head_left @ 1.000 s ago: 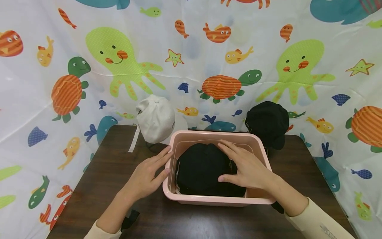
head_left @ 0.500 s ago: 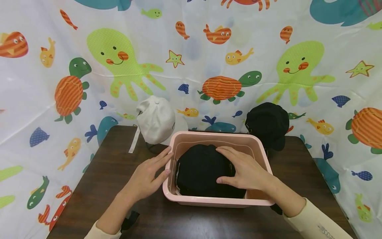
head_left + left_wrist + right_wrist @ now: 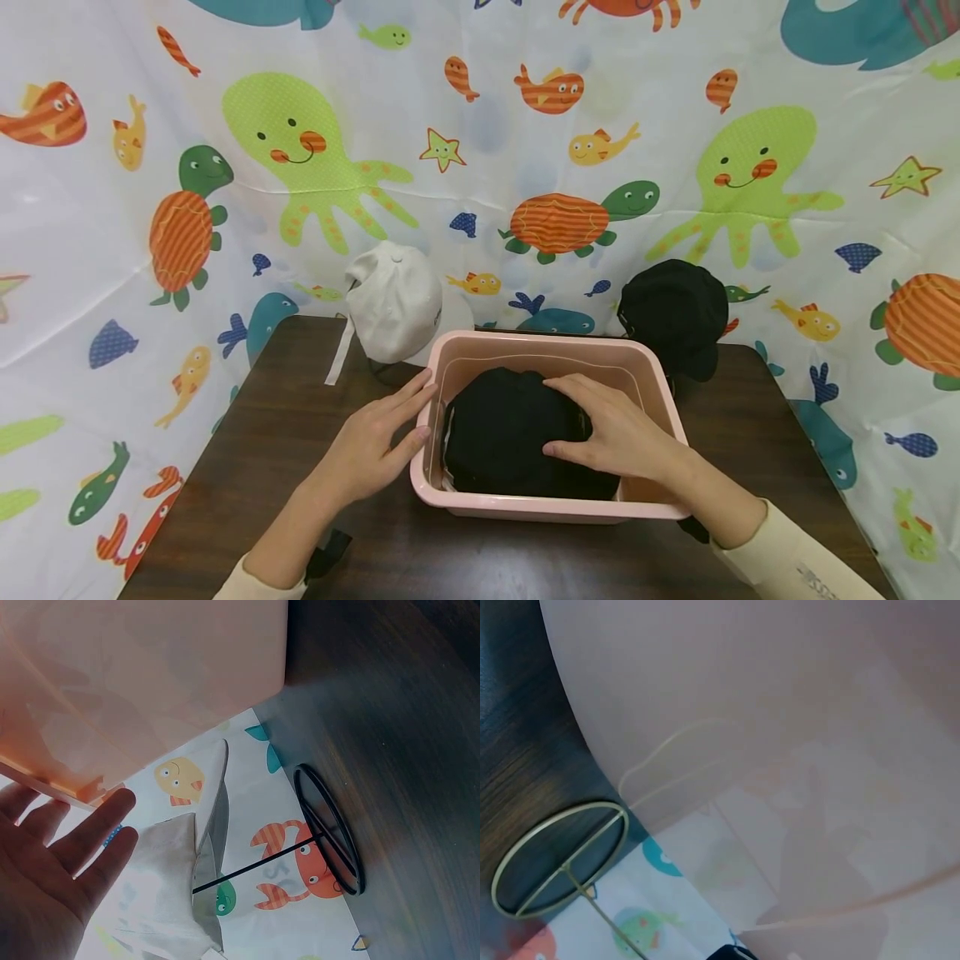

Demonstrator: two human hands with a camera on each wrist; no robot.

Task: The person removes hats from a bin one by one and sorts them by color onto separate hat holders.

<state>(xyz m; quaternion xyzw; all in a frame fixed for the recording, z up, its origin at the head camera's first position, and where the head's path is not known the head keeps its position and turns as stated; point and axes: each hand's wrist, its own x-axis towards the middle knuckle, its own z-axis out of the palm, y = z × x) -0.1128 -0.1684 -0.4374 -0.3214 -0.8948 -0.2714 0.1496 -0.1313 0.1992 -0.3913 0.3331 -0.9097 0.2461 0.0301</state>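
Observation:
A black cap [image 3: 510, 433] lies crown up in a pink plastic bin [image 3: 555, 505] on the dark wooden table. My left hand [image 3: 365, 450] rests its fingertips on the bin's left rim. In the left wrist view, the fingers [image 3: 94, 832] of that hand stretch along the rim. My right hand [image 3: 618, 429] reaches into the bin over the cap's right side. Its fingers and thumb are spread apart and touch the cloth; they cover part of the cap. The right wrist view shows the bin's wall [image 3: 780, 750] but not the hand.
Behind the bin at left, a white cap [image 3: 396, 304] sits on a black wire stand [image 3: 259, 864]. At back right is another black cap [image 3: 672, 312], near a gold wire stand [image 3: 566, 866]. A sea-animal curtain [image 3: 480, 167] hangs behind the table [image 3: 262, 417].
My right hand has shifted slightly left and down on the black cap, its fingers drawing a little closer to the thumb. The left hand has stayed on the rim.

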